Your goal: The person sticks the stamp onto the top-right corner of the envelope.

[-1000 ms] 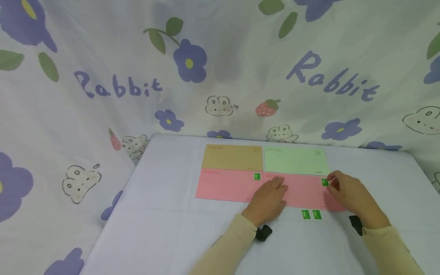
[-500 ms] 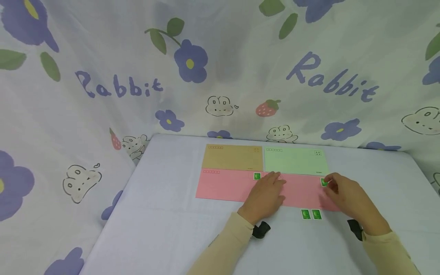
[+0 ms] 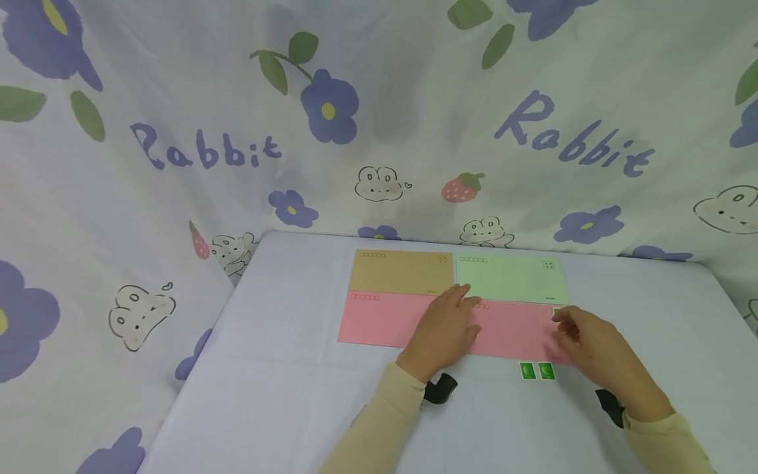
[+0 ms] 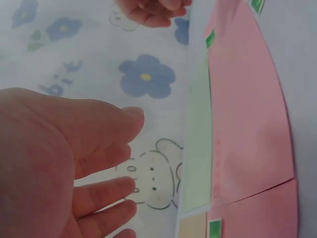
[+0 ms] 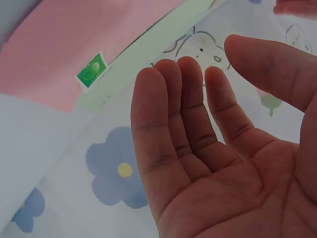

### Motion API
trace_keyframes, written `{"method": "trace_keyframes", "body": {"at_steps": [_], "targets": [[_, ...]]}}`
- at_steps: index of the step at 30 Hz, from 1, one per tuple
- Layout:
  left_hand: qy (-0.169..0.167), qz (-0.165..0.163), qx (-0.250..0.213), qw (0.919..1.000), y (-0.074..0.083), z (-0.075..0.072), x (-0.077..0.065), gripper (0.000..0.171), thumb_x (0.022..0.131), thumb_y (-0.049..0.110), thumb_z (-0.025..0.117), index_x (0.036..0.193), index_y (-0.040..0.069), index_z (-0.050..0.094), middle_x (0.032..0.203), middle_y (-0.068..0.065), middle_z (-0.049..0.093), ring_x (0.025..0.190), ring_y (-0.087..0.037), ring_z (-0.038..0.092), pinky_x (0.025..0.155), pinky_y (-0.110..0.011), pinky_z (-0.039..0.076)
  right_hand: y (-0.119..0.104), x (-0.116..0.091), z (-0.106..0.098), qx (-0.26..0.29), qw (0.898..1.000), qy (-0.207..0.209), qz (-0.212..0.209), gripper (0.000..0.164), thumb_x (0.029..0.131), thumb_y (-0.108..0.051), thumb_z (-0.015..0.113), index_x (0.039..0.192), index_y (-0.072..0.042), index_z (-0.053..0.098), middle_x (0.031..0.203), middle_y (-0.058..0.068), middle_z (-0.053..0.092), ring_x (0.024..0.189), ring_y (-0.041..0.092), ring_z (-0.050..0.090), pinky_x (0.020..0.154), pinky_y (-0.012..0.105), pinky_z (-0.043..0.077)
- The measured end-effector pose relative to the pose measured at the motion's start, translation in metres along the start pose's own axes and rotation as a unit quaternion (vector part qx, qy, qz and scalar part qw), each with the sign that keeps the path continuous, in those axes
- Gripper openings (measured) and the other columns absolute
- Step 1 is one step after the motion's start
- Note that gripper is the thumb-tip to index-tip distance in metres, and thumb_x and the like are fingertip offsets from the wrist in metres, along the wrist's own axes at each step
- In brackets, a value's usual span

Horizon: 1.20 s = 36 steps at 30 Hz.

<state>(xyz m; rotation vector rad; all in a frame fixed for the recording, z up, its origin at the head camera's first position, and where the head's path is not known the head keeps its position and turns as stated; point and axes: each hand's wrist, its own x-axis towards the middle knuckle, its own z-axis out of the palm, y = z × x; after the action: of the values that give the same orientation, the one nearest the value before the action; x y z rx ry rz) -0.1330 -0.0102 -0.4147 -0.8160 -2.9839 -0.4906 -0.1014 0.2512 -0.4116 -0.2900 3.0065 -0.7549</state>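
Note:
My left hand (image 3: 441, 332) hovers over the seam between two pink envelopes, its fingers loosely extended and holding nothing. Over the right end of the right pink envelope (image 3: 515, 332) is my right hand (image 3: 601, 349), fingers relaxed and empty in the right wrist view. A green stamp (image 5: 92, 71) lies flat in that envelope's upper right corner, mostly covered by the fingers in the head view. The left pink envelope (image 3: 376, 319) bears another green stamp (image 4: 215, 229), which my left hand hides from the head view. Two loose green stamps (image 3: 537, 371) lie side by side below the right pink envelope.
A brown envelope (image 3: 403, 271) and a light green envelope (image 3: 512, 278) lie behind the pink ones, with printed corner boxes. All rest on a white-covered table (image 3: 266, 368). A curtain (image 3: 391, 118) with flowers and rabbits hangs behind and to the left.
My left hand has lifted and shifted left, now covering the left envelope's stamp in the head view. My right hand has let go of its stamp, which stays on the envelope, and moved slightly nearer.

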Motion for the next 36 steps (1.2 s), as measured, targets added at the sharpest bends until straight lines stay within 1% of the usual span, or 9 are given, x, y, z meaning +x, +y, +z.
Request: {"method": "trace_keyframes", "body": {"at_steps": [4, 8, 11, 16, 20, 22, 26, 31, 36], "targets": [[0.007, -0.008, -0.002, 0.9999, -0.004, -0.006, 0.001, 0.044, 0.091, 0.033, 0.057, 0.131, 0.015, 0.052, 0.143, -0.004, 0.039, 0.135, -0.02, 0.03, 0.111, -0.032, 0.025, -0.001, -0.002, 0.001, 0.0, 1.0, 0.012, -0.019, 0.024, 0.086, -0.009, 0.058, 0.108, 0.001, 0.058, 0.091, 0.005, 0.062, 0.081, 0.019, 0.055, 0.069, 0.036, 0.048], [0.017, -0.011, -0.01, 0.9997, -0.011, -0.012, 0.0, 0.044, 0.091, 0.032, 0.057, 0.13, 0.013, 0.052, 0.142, -0.006, 0.04, 0.135, -0.02, 0.031, 0.11, -0.032, 0.026, -0.004, -0.005, 0.003, 0.002, 1.0, 0.019, -0.024, 0.022, 0.088, -0.012, 0.059, 0.107, 0.0, 0.058, 0.092, 0.004, 0.063, 0.082, 0.018, 0.055, 0.07, 0.036, 0.048], [0.023, -0.018, -0.023, 0.9993, -0.017, -0.016, -0.001, 0.044, 0.091, 0.031, 0.058, 0.13, 0.012, 0.053, 0.142, -0.006, 0.041, 0.134, -0.02, 0.032, 0.11, -0.032, 0.026, -0.006, -0.008, 0.004, 0.011, 1.0, 0.02, -0.021, 0.022, 0.089, -0.015, 0.059, 0.106, 0.0, 0.058, 0.092, 0.003, 0.062, 0.082, 0.018, 0.055, 0.07, 0.036, 0.048], [0.031, -0.029, -0.037, 0.9984, -0.026, -0.018, -0.003, 0.045, 0.09, 0.03, 0.059, 0.13, 0.012, 0.053, 0.142, -0.007, 0.041, 0.134, -0.02, 0.032, 0.11, -0.033, 0.026, -0.007, -0.011, 0.008, 0.019, 1.0, 0.016, -0.014, 0.022, 0.091, -0.017, 0.057, 0.106, -0.002, 0.059, 0.097, 0.007, 0.063, 0.084, 0.019, 0.058, 0.07, 0.037, 0.049], [0.037, -0.032, -0.036, 0.9982, -0.034, -0.02, -0.004, 0.044, 0.089, 0.029, 0.06, 0.129, 0.011, 0.054, 0.141, -0.008, 0.042, 0.133, -0.022, 0.033, 0.11, -0.033, 0.027, -0.009, -0.011, 0.01, 0.022, 1.0, 0.01, -0.009, 0.02, 0.091, -0.02, 0.057, 0.103, -0.003, 0.059, 0.097, 0.007, 0.064, 0.082, 0.018, 0.058, 0.067, 0.035, 0.05], [0.039, -0.034, -0.03, 0.9982, -0.038, -0.021, -0.004, 0.044, 0.089, 0.028, 0.06, 0.129, 0.011, 0.054, 0.141, -0.008, 0.043, 0.133, -0.021, 0.034, 0.11, -0.033, 0.027, -0.012, -0.01, 0.01, 0.023, 1.0, 0.002, -0.003, 0.022, 0.092, -0.022, 0.057, 0.104, -0.003, 0.058, 0.098, 0.008, 0.063, 0.081, 0.018, 0.058, 0.065, 0.034, 0.05], [0.041, -0.038, -0.029, 0.998, -0.046, -0.023, -0.006, 0.044, 0.089, 0.027, 0.06, 0.129, 0.01, 0.054, 0.141, -0.008, 0.042, 0.133, -0.022, 0.034, 0.11, -0.034, 0.027, -0.013, -0.011, 0.013, 0.023, 1.0, 0.002, 0.0, 0.022, 0.092, -0.023, 0.057, 0.103, -0.004, 0.059, 0.098, 0.007, 0.064, 0.081, 0.017, 0.058, 0.066, 0.035, 0.05], [0.043, -0.05, -0.038, 0.9971, -0.056, -0.026, -0.006, 0.043, 0.09, 0.025, 0.057, 0.131, 0.01, 0.052, 0.142, -0.009, 0.041, 0.134, -0.023, 0.033, 0.11, -0.036, 0.027, -0.013, -0.012, 0.018, 0.027, 1.0, -0.001, 0.0, 0.024, 0.093, -0.025, 0.056, 0.104, -0.004, 0.059, 0.095, 0.005, 0.062, 0.082, 0.017, 0.056, 0.069, 0.038, 0.05], [0.042, -0.073, -0.049, 0.9953, -0.067, -0.03, -0.005, 0.046, 0.091, 0.029, 0.058, 0.132, 0.011, 0.05, 0.143, -0.008, 0.039, 0.134, -0.022, 0.031, 0.11, -0.037, 0.026, -0.015, -0.011, 0.022, 0.027, 1.0, -0.008, 0.008, 0.026, 0.092, -0.025, 0.056, 0.107, -0.003, 0.058, 0.094, 0.004, 0.061, 0.083, 0.017, 0.056, 0.073, 0.039, 0.05]]}}
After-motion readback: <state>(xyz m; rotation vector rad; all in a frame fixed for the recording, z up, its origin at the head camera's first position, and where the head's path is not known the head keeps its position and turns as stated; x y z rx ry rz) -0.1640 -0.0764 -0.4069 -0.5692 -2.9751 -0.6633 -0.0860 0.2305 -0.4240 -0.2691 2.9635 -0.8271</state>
